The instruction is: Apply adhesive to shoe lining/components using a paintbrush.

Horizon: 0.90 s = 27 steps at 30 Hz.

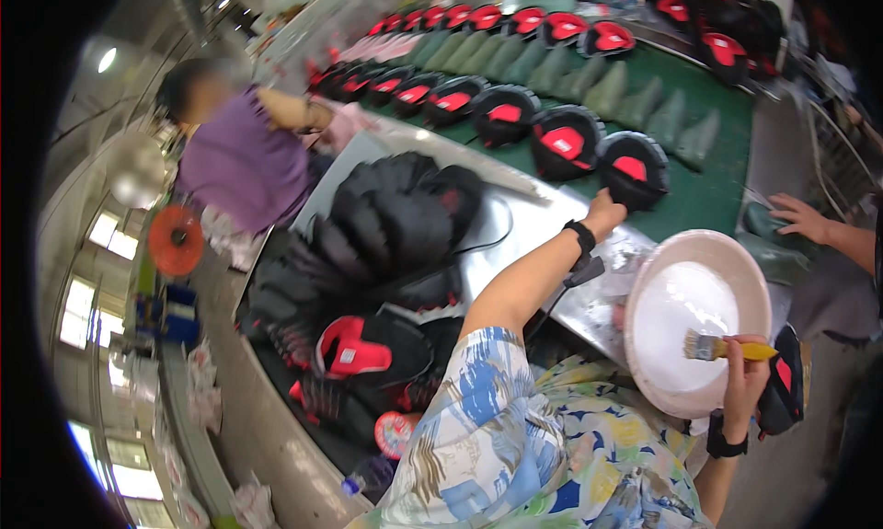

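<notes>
My left hand (607,214) reaches across to the green work table, its fingers closed on the near end of a black shoe upper with a red lining (633,168). This upper stands at the near end of a row of similar ones. A yellow-handled paintbrush (750,350) is gripped in my right hand (743,382). Its bristles point left, over a pale pink basin (644,281) of white liquid (685,299). Just right of the basin, partly behind my right hand, is another black and red upper (782,382).
Green shoe lasts (607,92) line the table between two rows of uppers. A large pile of black uppers (368,216) lies at my left. Another person's hand (798,218) touches a green last (765,224) at right. A person in purple (244,161) works at far left.
</notes>
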Each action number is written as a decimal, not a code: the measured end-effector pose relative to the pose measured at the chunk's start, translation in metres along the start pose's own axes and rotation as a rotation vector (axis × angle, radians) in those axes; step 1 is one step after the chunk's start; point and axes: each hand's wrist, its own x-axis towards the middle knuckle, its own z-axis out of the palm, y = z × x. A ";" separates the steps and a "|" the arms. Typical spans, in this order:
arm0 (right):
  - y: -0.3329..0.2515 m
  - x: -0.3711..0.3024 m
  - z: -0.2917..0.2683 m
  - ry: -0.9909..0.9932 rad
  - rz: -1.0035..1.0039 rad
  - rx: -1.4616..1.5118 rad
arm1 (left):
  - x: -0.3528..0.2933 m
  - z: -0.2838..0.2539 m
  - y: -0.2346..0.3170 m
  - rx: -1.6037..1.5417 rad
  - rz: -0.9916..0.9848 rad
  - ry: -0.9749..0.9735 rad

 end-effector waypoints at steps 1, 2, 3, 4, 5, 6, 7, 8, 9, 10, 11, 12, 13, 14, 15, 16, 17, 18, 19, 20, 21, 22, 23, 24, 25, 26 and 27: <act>0.000 0.003 -0.006 -0.002 0.038 -0.042 | -0.032 0.000 0.038 0.315 0.223 0.059; -0.002 0.007 -0.003 -0.031 0.015 -0.031 | -0.055 -0.045 0.064 0.299 0.350 -0.060; -0.004 0.013 0.003 -0.063 -0.005 0.006 | -0.079 -0.096 0.066 0.371 0.707 0.058; -0.003 0.018 0.005 -0.075 -0.012 0.032 | -0.114 -0.140 0.091 0.534 0.859 0.188; -0.001 0.020 0.002 -0.080 -0.005 0.037 | -0.140 -0.177 0.119 0.694 0.916 0.280; -0.001 0.021 -0.001 -0.090 0.031 0.070 | -0.172 -0.217 0.146 0.904 0.968 0.433; -0.002 0.021 -0.002 -0.093 0.063 0.099 | -0.206 -0.250 0.171 1.032 0.907 0.582; -0.004 0.020 -0.002 -0.098 0.053 0.109 | -0.236 -0.280 0.174 1.183 0.726 0.788; -0.007 0.018 -0.004 -0.106 0.066 0.165 | -0.258 -0.313 0.174 1.128 0.698 0.814; -0.011 0.016 -0.004 -0.098 0.075 0.218 | -0.269 -0.345 0.170 1.065 0.687 0.831; -0.016 0.016 -0.003 -0.052 0.059 0.226 | -0.287 -0.374 0.158 1.130 0.534 0.647; -0.023 0.020 0.000 -0.119 0.108 0.250 | -0.309 -0.389 0.148 1.198 0.386 0.465; -0.030 0.025 0.006 -0.172 0.154 0.266 | -0.324 -0.383 0.154 1.449 0.004 0.319; -0.035 0.031 0.011 -0.112 0.125 0.276 | -0.333 -0.392 0.140 1.537 -0.005 0.251; -0.040 0.035 0.019 -0.160 0.124 0.307 | -0.331 -0.392 0.133 1.599 0.088 0.276; -0.044 0.037 0.025 -0.217 0.129 0.340 | -0.327 -0.392 0.131 1.661 0.170 0.300; -0.048 0.038 0.030 -0.168 0.115 0.346 | -0.322 -0.392 0.128 1.655 0.156 0.266; -0.055 0.038 0.031 -0.185 0.111 0.313 | -0.312 -0.390 0.130 1.650 0.137 0.221; -0.057 0.033 0.032 -0.207 0.106 0.277 | -0.302 -0.387 0.133 1.706 0.168 0.167; -0.056 0.025 0.032 -0.170 0.104 0.276 | -0.291 -0.390 0.128 1.791 0.248 0.099; -0.056 0.023 0.033 -0.176 0.065 0.278 | -0.277 -0.388 0.130 1.812 0.206 0.033; -0.058 0.019 0.032 -0.187 0.030 0.279 | -0.270 -0.387 0.130 1.832 0.154 -0.033; -0.059 0.009 0.029 -0.182 0.042 0.296 | -0.273 -0.390 0.132 1.828 0.225 -0.043; -0.060 0.005 0.025 -0.168 0.034 0.293 | -0.277 -0.393 0.138 1.819 0.292 -0.047; -0.056 0.002 0.021 -0.159 0.075 0.290 | -0.282 -0.391 0.152 1.786 0.307 -0.062; -0.052 -0.002 0.015 -0.155 0.121 0.287 | -0.288 -0.388 0.168 1.791 0.314 -0.065; -0.045 -0.003 0.008 -0.143 0.154 0.301 | -0.292 -0.384 0.187 1.720 0.293 0.022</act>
